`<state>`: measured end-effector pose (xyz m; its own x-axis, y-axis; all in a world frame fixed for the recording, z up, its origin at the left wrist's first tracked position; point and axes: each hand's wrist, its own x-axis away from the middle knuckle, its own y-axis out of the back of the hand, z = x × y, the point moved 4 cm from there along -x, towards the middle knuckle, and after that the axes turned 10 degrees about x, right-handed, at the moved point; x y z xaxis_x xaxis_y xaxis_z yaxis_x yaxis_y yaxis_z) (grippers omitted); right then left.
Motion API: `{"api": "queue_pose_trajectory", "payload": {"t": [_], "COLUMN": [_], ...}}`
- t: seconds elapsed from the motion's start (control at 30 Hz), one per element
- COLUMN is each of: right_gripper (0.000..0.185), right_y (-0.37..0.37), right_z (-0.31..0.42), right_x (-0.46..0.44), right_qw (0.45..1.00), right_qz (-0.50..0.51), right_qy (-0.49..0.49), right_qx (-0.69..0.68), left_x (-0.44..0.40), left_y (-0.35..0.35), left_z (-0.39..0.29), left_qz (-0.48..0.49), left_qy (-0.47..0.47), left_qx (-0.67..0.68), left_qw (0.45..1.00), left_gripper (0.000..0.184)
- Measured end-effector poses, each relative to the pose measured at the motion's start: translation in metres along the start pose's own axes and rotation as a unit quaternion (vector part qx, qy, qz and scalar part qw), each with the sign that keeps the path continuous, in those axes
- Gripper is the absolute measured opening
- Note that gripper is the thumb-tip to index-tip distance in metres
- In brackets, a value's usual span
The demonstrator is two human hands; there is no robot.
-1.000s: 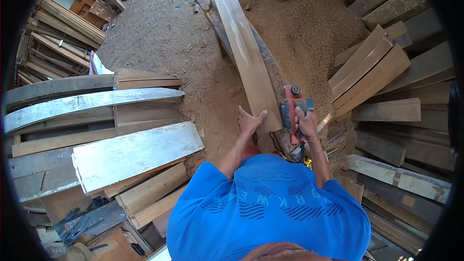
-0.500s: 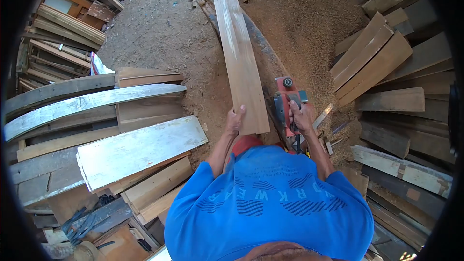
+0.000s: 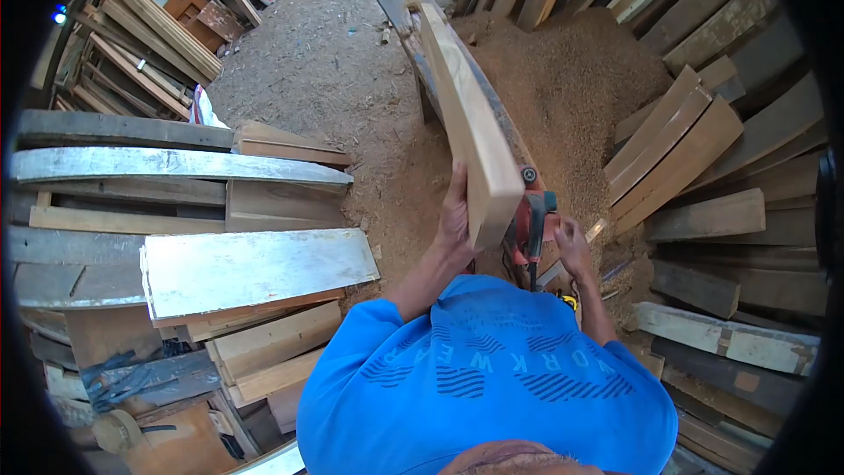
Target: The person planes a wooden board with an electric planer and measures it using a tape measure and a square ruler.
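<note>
A long light-brown wooden plank (image 3: 475,127) slants away from me, its near end lifted and turned so that the edge and end face show. My left hand (image 3: 455,220) grips it by its near left side, the fingers partly hidden behind the wood. Under and right of the raised end sits a red and dark-grey electric hand planer (image 3: 533,222) with a cord, resting on the narrow wooden bench (image 3: 510,127). My right hand (image 3: 575,248) is just right of the planer, off its handle, fingers loosely bent and apart.
On the left lie stacked boards, among them a white-painted board (image 3: 259,273) and a curved white strip (image 3: 185,165). More planks (image 3: 677,154) lean along the right. Wood shavings (image 3: 589,70) cover the ground right of the bench. A mallet-like round head (image 3: 116,431) lies lower left.
My left hand has lifted and tilted the plank's near end, turning it from flat toward its edge. My right hand has let go of the planer and moved slightly right and down.
</note>
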<state>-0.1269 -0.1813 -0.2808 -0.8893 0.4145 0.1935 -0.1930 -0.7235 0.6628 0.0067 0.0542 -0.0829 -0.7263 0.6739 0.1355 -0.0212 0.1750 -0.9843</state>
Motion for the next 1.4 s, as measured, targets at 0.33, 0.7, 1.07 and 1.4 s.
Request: {"api": "queue_pose_trajectory", "payload": {"t": [0.33, 0.7, 1.07, 1.4], "right_gripper": [0.058, 0.055, 0.034, 0.060], "right_y": [-0.054, 0.008, 0.027, 0.036], "right_z": [-0.189, -0.121, 0.051, 0.245], "right_x": [0.123, 0.104, 0.006, 0.013], "right_qw": [0.922, 0.968, 0.873, 0.947], "right_qz": [0.157, -0.045, 0.176, 0.251], "right_qy": [-0.217, -0.071, -0.091, 0.199], "right_qx": [0.280, 0.236, -0.446, 0.031], "left_x": [-0.055, -0.043, 0.077, 0.117], "left_y": [-0.071, -0.070, 0.090, 0.139], "left_z": [-0.017, -0.029, -0.025, -0.016], "left_qz": [0.035, 0.062, -0.158, -0.200], "left_qy": [-0.032, -0.031, 0.027, -0.140], "left_qx": [0.141, 0.130, -0.136, -0.475], "left_qw": [0.989, 0.989, 0.978, 0.845], "left_gripper": [0.045, 0.040, 0.067, 0.059]}}
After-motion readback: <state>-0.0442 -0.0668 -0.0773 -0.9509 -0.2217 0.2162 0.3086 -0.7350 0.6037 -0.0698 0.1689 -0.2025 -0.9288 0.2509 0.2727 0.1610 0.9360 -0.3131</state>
